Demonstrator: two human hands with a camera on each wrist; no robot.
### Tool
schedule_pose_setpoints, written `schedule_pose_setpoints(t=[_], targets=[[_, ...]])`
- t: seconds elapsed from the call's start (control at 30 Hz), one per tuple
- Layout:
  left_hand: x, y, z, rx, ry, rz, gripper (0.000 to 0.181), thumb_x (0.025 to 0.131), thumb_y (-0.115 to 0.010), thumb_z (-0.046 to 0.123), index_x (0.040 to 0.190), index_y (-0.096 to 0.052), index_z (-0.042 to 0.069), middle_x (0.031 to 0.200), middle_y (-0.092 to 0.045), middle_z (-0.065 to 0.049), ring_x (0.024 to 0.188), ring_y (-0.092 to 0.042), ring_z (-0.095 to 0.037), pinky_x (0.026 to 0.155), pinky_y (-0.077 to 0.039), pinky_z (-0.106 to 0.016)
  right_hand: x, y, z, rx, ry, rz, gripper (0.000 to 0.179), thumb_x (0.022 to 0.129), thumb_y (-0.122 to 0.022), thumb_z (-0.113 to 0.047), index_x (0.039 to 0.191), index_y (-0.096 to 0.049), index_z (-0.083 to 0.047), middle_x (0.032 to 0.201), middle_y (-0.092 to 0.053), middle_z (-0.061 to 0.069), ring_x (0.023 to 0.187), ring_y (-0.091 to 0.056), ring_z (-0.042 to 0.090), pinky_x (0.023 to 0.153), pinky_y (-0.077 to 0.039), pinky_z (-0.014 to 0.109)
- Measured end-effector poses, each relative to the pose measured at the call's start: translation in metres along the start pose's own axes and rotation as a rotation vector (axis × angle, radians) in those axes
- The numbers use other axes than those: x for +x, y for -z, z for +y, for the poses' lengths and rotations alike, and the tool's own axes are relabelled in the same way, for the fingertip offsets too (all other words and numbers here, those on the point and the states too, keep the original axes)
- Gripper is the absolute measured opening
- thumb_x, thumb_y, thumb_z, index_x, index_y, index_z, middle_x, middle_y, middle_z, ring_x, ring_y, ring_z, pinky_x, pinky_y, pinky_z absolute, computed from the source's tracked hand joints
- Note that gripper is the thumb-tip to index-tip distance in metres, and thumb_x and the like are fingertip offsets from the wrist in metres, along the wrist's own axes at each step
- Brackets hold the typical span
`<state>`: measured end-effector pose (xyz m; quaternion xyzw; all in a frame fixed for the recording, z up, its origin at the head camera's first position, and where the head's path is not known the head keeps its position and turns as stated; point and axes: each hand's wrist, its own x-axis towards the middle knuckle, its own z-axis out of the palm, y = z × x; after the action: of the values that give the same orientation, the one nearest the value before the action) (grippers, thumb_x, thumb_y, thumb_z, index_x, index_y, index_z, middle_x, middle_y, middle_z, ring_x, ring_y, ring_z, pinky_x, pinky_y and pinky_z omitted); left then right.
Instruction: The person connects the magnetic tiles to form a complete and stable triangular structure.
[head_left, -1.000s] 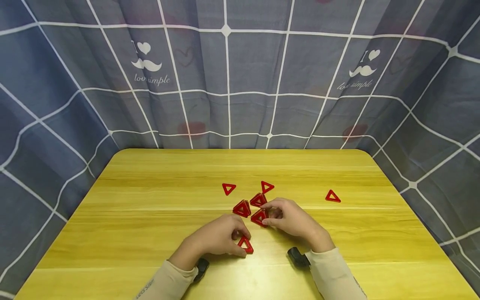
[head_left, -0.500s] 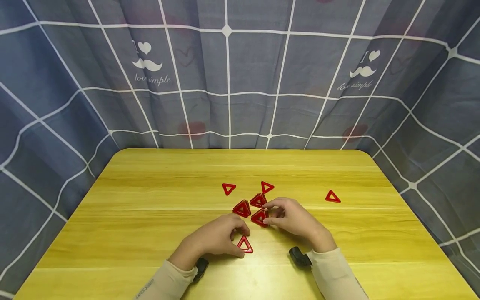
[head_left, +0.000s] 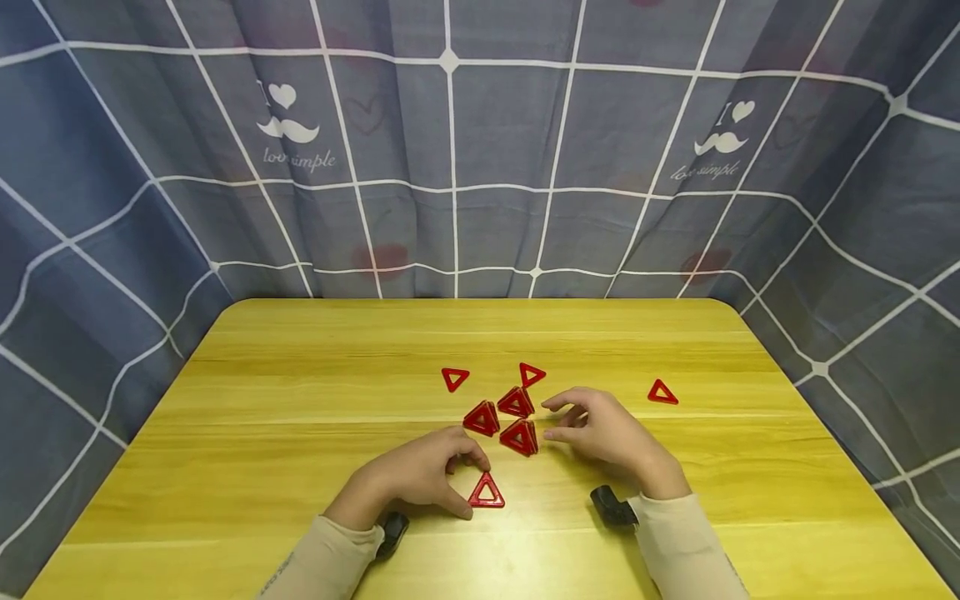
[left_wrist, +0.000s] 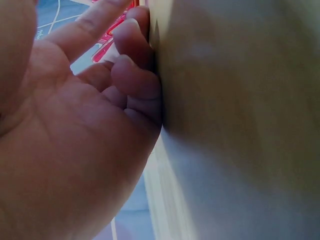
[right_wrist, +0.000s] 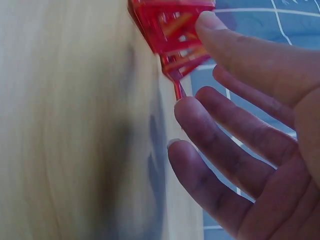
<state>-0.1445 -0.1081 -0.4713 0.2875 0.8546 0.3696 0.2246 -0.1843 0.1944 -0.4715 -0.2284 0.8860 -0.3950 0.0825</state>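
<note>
Three small red pyramid shapes of triangular pieces stand close together mid-table: a left one [head_left: 482, 418], a back one [head_left: 516, 402] and a front one [head_left: 519, 437]. My right hand [head_left: 611, 429] is just right of the front one, thumb and fingers parted and apart from it; the right wrist view shows red see-through faces [right_wrist: 175, 25] beyond the thumb. My left hand [head_left: 420, 472] rests on the table beside a flat red triangle piece [head_left: 495, 502] with a hollow middle. Its index fingertip is right at the top corner, its thumb at the lower left corner.
Loose red triangles lie on the wooden table [head_left: 337, 358]: one at back left [head_left: 446, 374], one by the back pyramid [head_left: 525, 372], one farther right [head_left: 656, 397]. A blue-grey checked curtain [head_left: 405, 217] hangs behind and along both sides.
My right hand has let go of the front pyramid and drawn back to the right. My left fingers have loosened from the near triangle, which now lies flatter and more in view.
</note>
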Motion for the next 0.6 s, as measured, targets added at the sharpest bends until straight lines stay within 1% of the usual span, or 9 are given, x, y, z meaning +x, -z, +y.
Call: schedule_pose_setpoints(t=[0.13, 0.23, 0.4, 0.6], targets=[[-0.001, 0.000, -0.002, -0.017, 0.003, -0.015, 0.043, 0.076, -0.091, 0.020, 0.112, -0.068, 0.022, 0.109, -0.054, 0.008, 0.093, -0.050, -0.015, 0.083, -0.044, -0.029, -0.005, 0.010, 0.007, -0.005, -0.023, 0.018, 0.040, 0.085, -0.084, -0.020, 0.120, -0.072, -0.007, 0.117, -0.068, 0.008, 0.094, -0.067, 0.019, 0.077, -0.054, 0.033], [-0.001, -0.001, -0.003, -0.016, 0.010, -0.014, 0.041, 0.076, -0.091, 0.020, 0.110, -0.068, 0.024, 0.108, -0.054, 0.009, 0.093, -0.050, -0.013, 0.084, -0.044, -0.028, -0.008, 0.022, 0.015, -0.026, -0.021, 0.025, 0.042, 0.083, -0.085, -0.018, 0.121, -0.071, -0.006, 0.118, -0.067, 0.010, 0.095, -0.066, 0.023, 0.079, -0.055, 0.037], [0.000, -0.001, -0.005, -0.001, 0.011, -0.002, 0.041, 0.075, -0.091, 0.021, 0.108, -0.068, 0.025, 0.106, -0.053, 0.008, 0.092, -0.050, -0.013, 0.084, -0.043, -0.029, -0.014, 0.053, 0.029, -0.101, -0.029, 0.035, 0.050, 0.079, -0.088, -0.017, 0.123, -0.070, -0.003, 0.121, -0.066, 0.015, 0.101, -0.064, 0.032, 0.081, -0.055, 0.043], [-0.001, -0.001, -0.004, -0.004, 0.010, -0.006, 0.041, 0.075, -0.091, 0.021, 0.109, -0.068, 0.024, 0.107, -0.053, 0.008, 0.094, -0.050, -0.012, 0.086, -0.043, -0.029, -0.022, 0.088, 0.047, -0.211, -0.088, 0.046, 0.057, 0.074, -0.092, -0.022, 0.124, -0.070, -0.003, 0.119, -0.066, 0.017, 0.099, -0.060, 0.033, 0.082, -0.050, 0.047]])
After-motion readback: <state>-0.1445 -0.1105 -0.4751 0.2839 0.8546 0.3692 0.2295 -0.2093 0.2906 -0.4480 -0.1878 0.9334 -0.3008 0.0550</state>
